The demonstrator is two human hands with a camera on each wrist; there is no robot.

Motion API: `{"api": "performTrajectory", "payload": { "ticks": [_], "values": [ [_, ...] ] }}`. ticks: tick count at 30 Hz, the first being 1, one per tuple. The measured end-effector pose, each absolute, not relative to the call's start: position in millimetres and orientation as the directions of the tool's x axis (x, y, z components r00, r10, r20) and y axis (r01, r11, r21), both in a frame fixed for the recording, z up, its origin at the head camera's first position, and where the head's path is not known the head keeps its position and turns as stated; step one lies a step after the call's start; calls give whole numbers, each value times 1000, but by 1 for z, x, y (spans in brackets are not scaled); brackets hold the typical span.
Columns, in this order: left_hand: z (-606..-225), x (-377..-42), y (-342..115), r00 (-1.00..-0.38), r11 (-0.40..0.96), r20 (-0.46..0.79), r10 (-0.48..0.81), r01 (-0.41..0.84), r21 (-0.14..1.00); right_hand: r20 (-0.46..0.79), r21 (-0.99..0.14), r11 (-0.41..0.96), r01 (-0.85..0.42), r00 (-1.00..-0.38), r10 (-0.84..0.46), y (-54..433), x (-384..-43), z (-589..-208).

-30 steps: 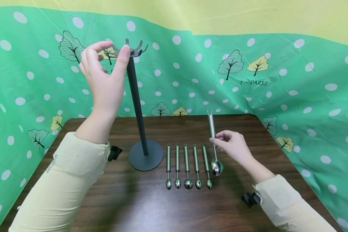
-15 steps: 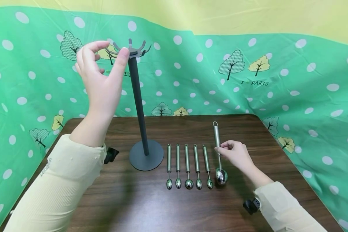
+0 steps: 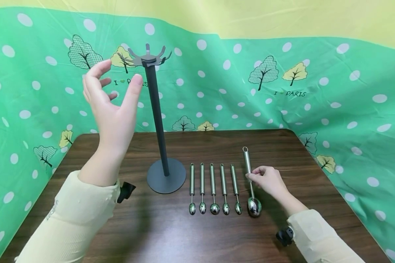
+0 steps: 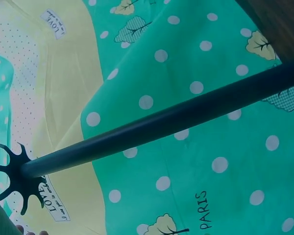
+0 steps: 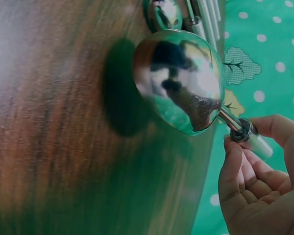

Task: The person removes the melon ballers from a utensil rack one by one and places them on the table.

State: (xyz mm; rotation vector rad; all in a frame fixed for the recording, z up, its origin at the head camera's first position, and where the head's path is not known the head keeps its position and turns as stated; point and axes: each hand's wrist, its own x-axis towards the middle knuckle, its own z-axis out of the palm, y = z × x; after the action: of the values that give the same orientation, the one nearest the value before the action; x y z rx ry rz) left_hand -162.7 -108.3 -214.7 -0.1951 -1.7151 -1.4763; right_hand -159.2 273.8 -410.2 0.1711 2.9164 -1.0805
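My right hand [image 3: 268,180] pinches a large shiny metal spoon [image 3: 254,206] between thumb and fingers, at the lower end of its handle. The spoon's hanging ring points to the back of the table. In the right wrist view its rounded bowl [image 5: 179,81] is close above the wood; whether it touches I cannot tell. My left hand [image 3: 110,106] is raised with fingers spread and gently bent, holding nothing. It is left of the black stand [image 3: 156,113], apart from it and just below its crown of hooks [image 3: 148,59]. Several smaller metal spoons [image 3: 213,182] lie in a row left of the large one.
The stand's round base [image 3: 166,182] sits on the dark wooden table [image 3: 184,241], left of the spoon row. A green and yellow patterned cloth [image 3: 197,80] hangs behind the table and at its sides.
My right hand has brought the large spoon nearer to me and slightly right, away from the row. My left hand has come off the hooks and dropped down and left.
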Motion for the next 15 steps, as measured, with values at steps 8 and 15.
{"api": "performTrajectory", "payload": {
  "ticks": [8, 15],
  "values": [
    [-241, -148, -113, -655, 297, 643, -397, 571, 765, -94, -630, 767, 122, -992, 81, 278, -159, -424],
    [-268, -137, -113, -722, 261, 572, -390, 509, 820, -124, -629, 766, 129, -990, 65, 277, -158, -430]
  ]
}}
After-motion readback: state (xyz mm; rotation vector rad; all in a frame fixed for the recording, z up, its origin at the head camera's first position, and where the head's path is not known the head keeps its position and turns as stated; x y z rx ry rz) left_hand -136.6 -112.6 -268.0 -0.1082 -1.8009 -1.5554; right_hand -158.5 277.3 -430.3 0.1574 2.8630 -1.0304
